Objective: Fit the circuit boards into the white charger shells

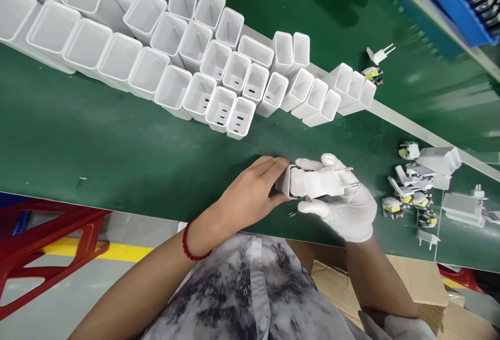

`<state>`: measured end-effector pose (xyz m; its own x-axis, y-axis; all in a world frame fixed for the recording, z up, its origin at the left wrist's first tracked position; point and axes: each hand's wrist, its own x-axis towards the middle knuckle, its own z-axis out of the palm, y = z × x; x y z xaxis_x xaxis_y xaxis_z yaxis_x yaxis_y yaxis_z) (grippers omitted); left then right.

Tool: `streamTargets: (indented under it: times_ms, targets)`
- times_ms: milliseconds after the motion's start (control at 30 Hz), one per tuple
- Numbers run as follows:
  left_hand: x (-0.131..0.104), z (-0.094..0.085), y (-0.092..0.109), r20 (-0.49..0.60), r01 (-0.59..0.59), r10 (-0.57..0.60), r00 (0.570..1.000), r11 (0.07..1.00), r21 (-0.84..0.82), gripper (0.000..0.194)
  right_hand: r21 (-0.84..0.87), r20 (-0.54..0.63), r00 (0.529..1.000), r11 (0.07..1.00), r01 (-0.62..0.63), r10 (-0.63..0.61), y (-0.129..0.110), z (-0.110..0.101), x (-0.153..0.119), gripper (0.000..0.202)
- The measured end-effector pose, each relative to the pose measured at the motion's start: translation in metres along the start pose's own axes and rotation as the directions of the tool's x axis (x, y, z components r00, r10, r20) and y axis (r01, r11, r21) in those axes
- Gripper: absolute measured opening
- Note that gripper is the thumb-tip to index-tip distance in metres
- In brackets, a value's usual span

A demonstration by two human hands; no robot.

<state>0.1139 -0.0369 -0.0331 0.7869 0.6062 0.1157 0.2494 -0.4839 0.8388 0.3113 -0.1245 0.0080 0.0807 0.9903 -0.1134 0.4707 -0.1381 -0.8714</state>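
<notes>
My left hand, bare with a red bracelet at the wrist, is closed around a white plastic charger housing at the table's front. My right hand, in a white glove, grips a white plug insert with two metal prongs that point right. The insert's left end meets the mouth of the housing; how deep it sits inside I cannot tell. A small dark part lies on the green table just below my hands.
Rows of open white housings stand along the back left. Circuit boards with yellow parts and loose plug inserts lie to the right. A blue bin is at the upper right, a red stool at lower left.
</notes>
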Motion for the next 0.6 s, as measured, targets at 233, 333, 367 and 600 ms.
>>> streamTargets:
  times_ms: [233,333,367,600]
  targets:
    - [0.001,-0.002,-0.001,-0.017,-0.017,0.017,1.000,1.000,0.014,0.056,-0.140,-0.005,0.981,0.972,0.190,-0.192,-0.007,0.004,0.003,0.062]
    - [0.001,-0.003,-0.001,-0.019,-0.020,0.020,1.000,1.000,0.021,0.056,-0.169,0.018,0.981,0.967,0.192,-0.192,-0.011,0.006,0.002,0.074]
    - [0.001,-0.003,0.000,-0.020,-0.020,0.021,1.000,1.000,0.021,0.056,-0.155,0.021,0.984,0.972,0.177,-0.176,-0.011,0.007,0.001,0.079]
    - [-0.001,-0.003,0.000,-0.007,-0.004,0.005,1.000,1.000,0.027,0.061,0.037,0.061,0.997,0.999,0.034,-0.036,-0.001,0.005,-0.008,0.097]
